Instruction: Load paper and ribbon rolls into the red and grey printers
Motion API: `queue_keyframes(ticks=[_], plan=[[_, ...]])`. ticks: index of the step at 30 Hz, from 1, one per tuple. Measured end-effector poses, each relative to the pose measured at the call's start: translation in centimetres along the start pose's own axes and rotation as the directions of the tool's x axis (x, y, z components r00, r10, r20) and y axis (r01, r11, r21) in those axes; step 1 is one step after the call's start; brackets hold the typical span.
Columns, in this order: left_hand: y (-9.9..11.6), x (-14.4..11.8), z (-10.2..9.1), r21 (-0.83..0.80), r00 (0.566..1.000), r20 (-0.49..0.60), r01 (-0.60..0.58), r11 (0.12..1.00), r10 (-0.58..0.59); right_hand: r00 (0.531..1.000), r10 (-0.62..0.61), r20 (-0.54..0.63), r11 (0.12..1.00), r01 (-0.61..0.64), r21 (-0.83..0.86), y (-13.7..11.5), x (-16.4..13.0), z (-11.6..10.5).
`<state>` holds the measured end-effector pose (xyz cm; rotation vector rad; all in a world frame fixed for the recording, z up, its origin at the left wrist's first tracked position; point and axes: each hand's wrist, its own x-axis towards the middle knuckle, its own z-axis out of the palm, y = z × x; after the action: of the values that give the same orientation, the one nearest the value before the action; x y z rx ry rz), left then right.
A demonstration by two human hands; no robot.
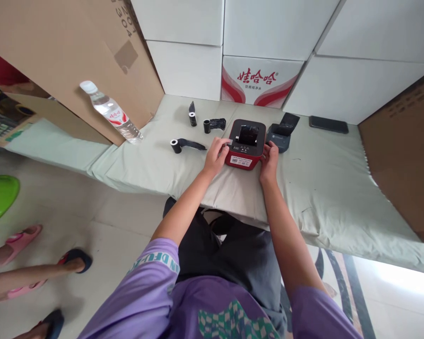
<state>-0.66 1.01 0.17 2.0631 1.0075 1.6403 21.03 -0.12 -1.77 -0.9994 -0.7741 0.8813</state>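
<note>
Surface (321,190) spread with pale, creased cloth carries the red device (250,150) near its front edge, between the person's hands and left of the grey device (281,141). The red device looks like rigid, smooth plastic, probably of modest weight, and its squat shape should resist tipping, though the cloth may let it slide. Its red sidewalls seem the best hold, one hand each side; the open bay in its black top looks more delicate to press on. The right hand (269,157) lies curled against the right side, fingertips partly hidden; the left hand (216,154) has thumb and forefinger close together at the left edge, but I cannot tell whether either grips. Beyond the left hand, three black rolls (175,147) look light, their loose tails limp and easily creased.
</note>
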Motion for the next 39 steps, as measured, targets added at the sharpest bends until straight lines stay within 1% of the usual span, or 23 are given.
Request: queue_keyframes(ticks=[4,8,12,14,17,22,25,29,34,39], plan=[[0.01,0.09,-0.13,-0.021,1.000,0.015,0.019,1.000,-0.019,1.000,-0.005,0.016,1.000,0.005,-0.030,-0.35,-0.31,0.19],[-0.06,0.18,-0.12,-0.041,1.000,0.029,-0.001,0.999,0.002,0.999,-0.016,0.029,0.999,0.017,-0.038,-0.56,-0.46,0.21],[0.05,0.19,-0.06,-0.003,0.999,0.037,0.007,1.000,-0.007,1.000,-0.008,0.023,0.999,0.009,-0.042,-0.56,-0.41,0.20],[0.24,0.11,-0.08,0.038,0.999,0.020,0.026,0.999,-0.027,1.000,-0.007,0.028,0.999,0.009,-0.048,-0.58,-0.38,0.22],[0.55,-0.03,-0.15,0.084,0.998,-0.036,0.056,0.995,-0.053,0.999,-0.007,0.042,0.998,0.009,-0.055,-0.71,-0.41,0.20],[0.60,0.11,-0.29,0.041,0.999,-0.043,0.007,0.999,-0.005,0.999,0.008,0.050,0.998,-0.005,-0.068,-0.98,-0.55,0.09],[0.43,0.24,-0.32,0.028,0.999,-0.048,0.016,0.999,-0.015,0.998,0.008,0.054,0.996,-0.004,-0.085,-0.95,-0.49,0.06],[0.25,0.23,-0.34,0.036,0.999,-0.029,0.038,0.999,-0.037,0.999,0.011,0.051,0.994,-0.006,-0.108,-0.81,-0.36,0.12],[0.18,0.15,-0.32,0.019,1.000,0.024,0.019,1.000,-0.019,0.998,-0.002,0.059,0.994,0.008,-0.109,-0.86,-0.44,0.28],[0.16,0.17,-0.26,-0.004,1.000,0.026,0.017,1.000,-0.017,0.999,0.005,0.038,0.996,-0.002,-0.091,-1.04,-0.55,0.43]])
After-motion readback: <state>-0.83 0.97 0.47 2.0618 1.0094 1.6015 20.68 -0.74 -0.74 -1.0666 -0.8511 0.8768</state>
